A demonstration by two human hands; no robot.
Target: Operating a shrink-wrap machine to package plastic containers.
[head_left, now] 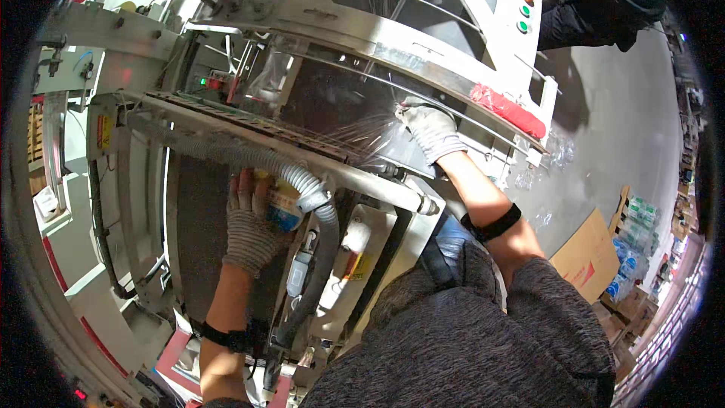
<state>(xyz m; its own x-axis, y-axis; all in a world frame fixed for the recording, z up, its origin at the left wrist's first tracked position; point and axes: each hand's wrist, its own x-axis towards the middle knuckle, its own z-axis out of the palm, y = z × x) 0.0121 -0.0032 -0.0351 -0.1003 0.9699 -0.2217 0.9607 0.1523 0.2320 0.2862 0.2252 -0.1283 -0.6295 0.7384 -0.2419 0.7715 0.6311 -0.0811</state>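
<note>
My left hand [253, 234], in a striped grey glove, reaches under a ribbed grey hose. It is closed around the side of a yellow-and-blue package [284, 208], with the fingers pointing away from me and the thumb on the near side. The hose hides part of the package. Farther right, my right hand [432, 132], in a pale glove, pinches crumpled clear plastic film [377, 134] inside the machine's frame. The film stretches leftward from the fingers over a dark surface [325, 94].
Around both hands is a metal machine frame [340, 170] with the ribbed hose [294, 174]. A red roll [507, 109] lies along its right edge, below push buttons [525, 11]. Another person [604, 7] stands at the upper right. Cardboard [585, 257] and wrapped bottles [628, 257] are at the right.
</note>
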